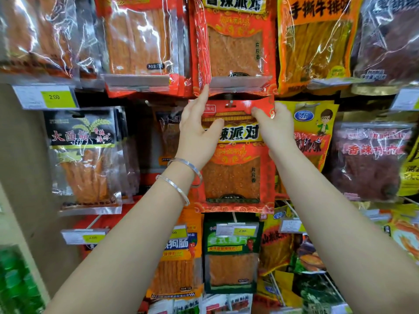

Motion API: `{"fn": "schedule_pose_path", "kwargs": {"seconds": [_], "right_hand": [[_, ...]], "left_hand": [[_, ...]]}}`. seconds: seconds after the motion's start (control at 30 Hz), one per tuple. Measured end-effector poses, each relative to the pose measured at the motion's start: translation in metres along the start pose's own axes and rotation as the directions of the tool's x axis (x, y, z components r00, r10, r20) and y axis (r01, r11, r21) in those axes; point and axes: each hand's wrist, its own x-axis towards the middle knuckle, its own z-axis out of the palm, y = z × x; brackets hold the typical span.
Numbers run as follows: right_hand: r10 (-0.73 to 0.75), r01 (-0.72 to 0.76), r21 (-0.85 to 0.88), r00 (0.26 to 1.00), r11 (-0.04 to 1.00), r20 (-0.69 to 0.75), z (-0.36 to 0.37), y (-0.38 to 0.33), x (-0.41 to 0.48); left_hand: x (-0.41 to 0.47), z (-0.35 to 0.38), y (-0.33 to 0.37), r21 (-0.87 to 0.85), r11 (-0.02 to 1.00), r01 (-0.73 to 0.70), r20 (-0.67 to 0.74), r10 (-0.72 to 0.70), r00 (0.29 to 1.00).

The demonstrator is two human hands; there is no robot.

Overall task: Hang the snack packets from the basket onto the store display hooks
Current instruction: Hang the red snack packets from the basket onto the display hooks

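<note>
A red snack packet (233, 175) with an orange window hangs in the middle of the display wall, its punched hole at the hook (230, 103). My left hand (198, 130) holds its top left corner, thumb across the front and index finger pointing up. My right hand (275, 126) pinches its top right corner. An identical red packet (234, 44) hangs on the row above. The basket is out of view.
Packets crowd every side: a black one (82, 155) at left, a yellow cartoon one (317, 125) and a dark clear one (371, 162) at right, a green one (231, 252) below. Price tag holders (46, 97) stick out on hook ends.
</note>
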Motion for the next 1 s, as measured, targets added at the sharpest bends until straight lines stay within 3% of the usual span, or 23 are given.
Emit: {"fn": "schedule_pose_path", "kwargs": {"seconds": [0.17,0.27,0.37,0.47,0.6,0.77,0.87,1.0], "right_hand": [[-0.027,0.030,-0.115,0.999,0.993,0.028,-0.001,0.025,-0.005],[-0.161,0.152,-0.192,0.986,0.969,-0.034,-0.006,0.038,-0.022],[-0.384,0.357,-0.438,0.923,0.825,0.027,-0.012,0.056,-0.045],[-0.495,0.516,-0.604,0.841,0.608,0.220,-0.014,0.075,-0.062],[-0.408,0.574,-0.679,0.814,0.457,0.414,-0.010,0.095,-0.068],[-0.256,0.523,-0.802,0.849,0.287,0.462,0.006,0.102,-0.051],[-0.117,0.512,-0.825,0.858,0.240,0.499,0.020,0.100,-0.032],[0.068,0.499,-0.838,0.849,0.222,0.524,0.040,0.095,-0.009]], "left_hand": [[-0.008,0.003,-0.019,0.008,1.000,-0.023,-0.037,0.024,0.999],[-0.022,0.005,-0.053,0.113,0.993,0.032,-0.131,-0.017,0.991],[-0.036,0.010,-0.090,0.121,0.981,0.149,-0.138,-0.132,0.982],[-0.049,0.014,-0.120,0.219,0.965,0.147,-0.025,-0.145,0.989],[-0.059,0.020,-0.145,0.292,0.952,0.094,0.104,-0.129,0.986],[-0.051,0.028,-0.161,0.319,0.934,0.159,0.153,-0.216,0.964],[-0.040,0.034,-0.169,0.365,0.890,0.274,0.185,-0.357,0.915],[-0.022,0.041,-0.177,0.498,0.808,0.316,0.194,-0.459,0.867]]}}
